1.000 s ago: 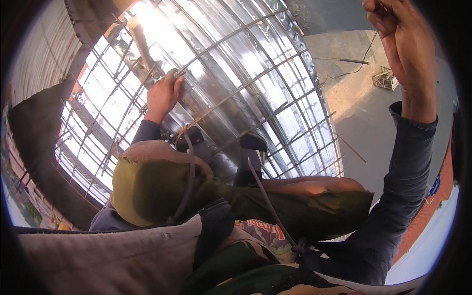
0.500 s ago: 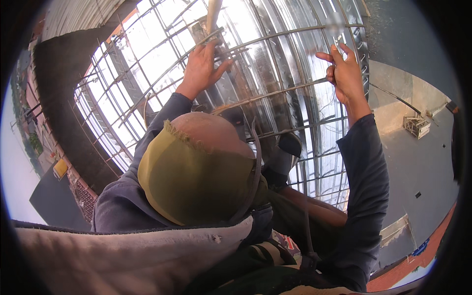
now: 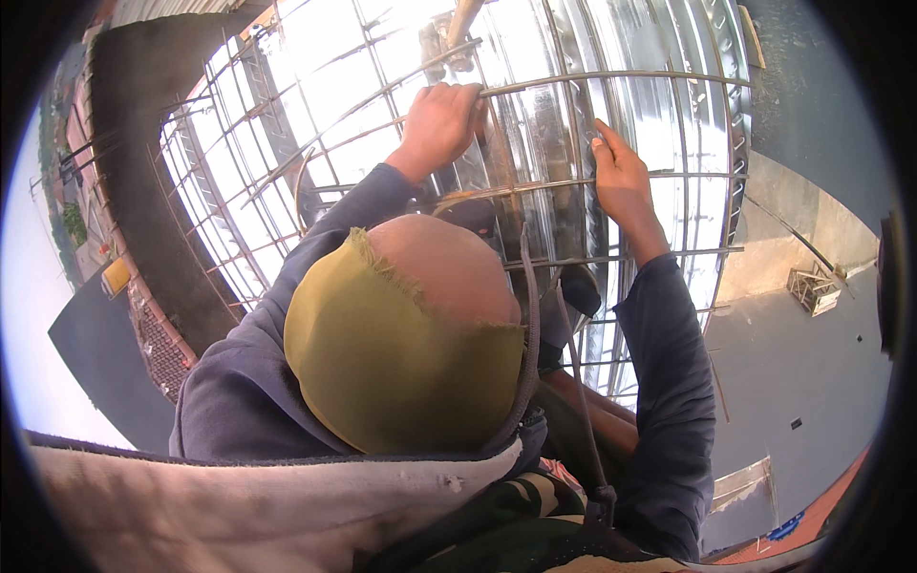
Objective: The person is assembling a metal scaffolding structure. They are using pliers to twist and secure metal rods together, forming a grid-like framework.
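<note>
My left hand (image 3: 437, 129) is closed round a steel reinforcing bar (image 3: 535, 86) of the grid, its fingers curled over it. Over to the right, my right hand (image 3: 626, 191) hovers at the grid with its thumb and forefinger brought close together. Whatever lies between those fingertips is too unclear to name against the bright metal. Under the bars spreads shiny ribbed metal decking (image 3: 659, 124). A wooden handle or stick (image 3: 465, 24) stands just beyond my left hand; its lower end meets a dark piece I cannot make out.
My bent knee, in torn olive cloth (image 3: 382, 363), fills the middle, and a dark boot (image 3: 578, 291) rests on the decking. A dark wall-like band (image 3: 134, 181) runs along the left. On the lower grey surface to the right lies a small crate-like frame (image 3: 812, 291).
My right hand has come down and left, with its spread fingers drawn together. The left hand has gone from loosely spread to curled round the bar. The whole view has shifted slightly.
</note>
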{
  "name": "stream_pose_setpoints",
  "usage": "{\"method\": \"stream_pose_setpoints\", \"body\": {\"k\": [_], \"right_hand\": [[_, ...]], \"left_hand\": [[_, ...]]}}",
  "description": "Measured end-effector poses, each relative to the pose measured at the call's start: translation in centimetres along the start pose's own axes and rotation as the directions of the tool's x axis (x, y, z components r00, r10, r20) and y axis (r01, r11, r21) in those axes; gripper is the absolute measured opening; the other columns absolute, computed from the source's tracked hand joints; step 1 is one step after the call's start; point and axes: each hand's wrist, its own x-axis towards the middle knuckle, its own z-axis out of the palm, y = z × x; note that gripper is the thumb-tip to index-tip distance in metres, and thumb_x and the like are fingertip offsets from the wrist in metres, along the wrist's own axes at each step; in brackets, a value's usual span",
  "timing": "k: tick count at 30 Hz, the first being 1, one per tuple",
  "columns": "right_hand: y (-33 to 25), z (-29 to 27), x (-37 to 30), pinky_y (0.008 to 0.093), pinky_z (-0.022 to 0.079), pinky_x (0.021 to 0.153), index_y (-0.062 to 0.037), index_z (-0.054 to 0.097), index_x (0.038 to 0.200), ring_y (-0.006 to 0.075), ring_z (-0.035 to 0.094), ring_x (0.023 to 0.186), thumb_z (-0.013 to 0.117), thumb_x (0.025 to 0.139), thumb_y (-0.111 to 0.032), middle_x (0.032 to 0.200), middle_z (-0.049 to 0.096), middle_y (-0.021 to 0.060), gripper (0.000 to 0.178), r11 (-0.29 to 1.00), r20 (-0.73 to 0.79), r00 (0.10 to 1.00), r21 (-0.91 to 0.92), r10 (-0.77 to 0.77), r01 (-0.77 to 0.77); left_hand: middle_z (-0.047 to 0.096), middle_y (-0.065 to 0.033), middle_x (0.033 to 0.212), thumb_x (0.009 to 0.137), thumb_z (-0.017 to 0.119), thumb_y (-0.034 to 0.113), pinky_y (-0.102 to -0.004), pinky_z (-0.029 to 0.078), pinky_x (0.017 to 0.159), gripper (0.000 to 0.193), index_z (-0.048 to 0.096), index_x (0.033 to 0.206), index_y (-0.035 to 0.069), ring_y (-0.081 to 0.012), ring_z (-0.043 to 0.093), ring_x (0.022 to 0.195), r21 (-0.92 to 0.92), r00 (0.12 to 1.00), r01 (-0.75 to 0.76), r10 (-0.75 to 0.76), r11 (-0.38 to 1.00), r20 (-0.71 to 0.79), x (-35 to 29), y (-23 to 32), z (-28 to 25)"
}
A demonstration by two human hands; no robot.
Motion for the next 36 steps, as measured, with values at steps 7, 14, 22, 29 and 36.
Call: {"method": "stream_pose_setpoints", "body": {"k": [7, 14, 22, 29, 36], "right_hand": [[-0.5, -0.3, 0.5, 0.0333, 0.05, 0.073, -0.0036, 0.067, 0.137, 0.0129, 0.058, 0.073, 0.044, 0.114, -0.025, 0.083, 0.063, 0.0037, 0.039, 0.974, 0.063, 0.992, 0.195, 0.106, -0.116], [-1.7, -0.3, 1.4, 0.0345, 0.051, 0.076, -0.0042, 0.064, 0.139, 0.0155, 0.063, 0.077, 0.046, 0.113, -0.024, 0.089, 0.069, 0.0054, 0.037, 0.978, 0.153, 0.985, 0.18, 0.081, -0.109], [-2.4, -1.0, 2.0, 0.0397, 0.056, 0.085, -0.004, 0.061, 0.129, 0.0234, 0.075, 0.088, 0.054, 0.109, -0.021, 0.093, 0.079, 0.0095, 0.027, 0.976, 0.145, 0.979, 0.146, 0.143, -0.164], [0.4, -4.0, 3.4, 0.0374, 0.054, 0.076, -0.0042, 0.065, 0.118, 0.0199, 0.071, 0.077, 0.06, 0.107, -0.022, 0.087, 0.076, 0.008, 0.022, 0.938, -0.005, 0.964, 0.232, 0.266, -0.258], [0.5, -5.3, 3.5, 0.0364, 0.054, 0.076, -0.0041, 0.067, 0.12, 0.0182, 0.07, 0.078, 0.06, 0.106, -0.022, 0.088, 0.076, 0.0075, 0.024, 0.933, -0.052, 0.952, 0.219, 0.302, -0.284]], "left_hand": [[0.062, -0.011, 0.088, 0.087, 0.068, 0.012, -0.0435, 0.04, 0.077, 0.019, 0.063, 0.103, 0.003, -0.029, 0.059, 0.084, 0.054, 0.982, 0.087, -0.077, 0.995, -0.172, 0.1, 1.9, 1.3], [0.061, -0.009, 0.083, 0.097, 0.065, 0.018, -0.0433, 0.039, 0.075, 0.012, 0.064, 0.098, 0.006, -0.0286, 0.058, 0.078, -0.011, 0.976, 0.065, -0.066, 0.998, -0.208, 0.2, 1.2, 1.6], [0.07, -0.0129, 0.091, 0.106, 0.061, 0.031, -0.0446, 0.043, 0.078, 0.03, 0.068, 0.111, 0.002, -0.0313, 0.065, 0.084, -0.018, 0.989, 0.126, -0.127, 0.992, -0.073, 0.9, 1.3, 0.3], [0.064, -0.0138, 0.122, 0.1, 0.072, 0.04, -0.0483, 0.042, 0.099, 0.046, 0.065, 0.129, 0.004, -0.0319, 0.058, 0.115, 0.083, 0.992, 0.067, -0.058, 0.994, -0.109, 2.5, 1.9, -1.2], [0.067, -0.0098, 0.123, 0.102, 0.071, 0.04, -0.0451, 0.043, 0.096, 0.036, 0.072, 0.121, 0.01, -0.0294, 0.06, 0.117, -0.07, 0.977, -0.177, 0.167, 0.982, -0.132, 9.0, 4.6, 0.2]]}}
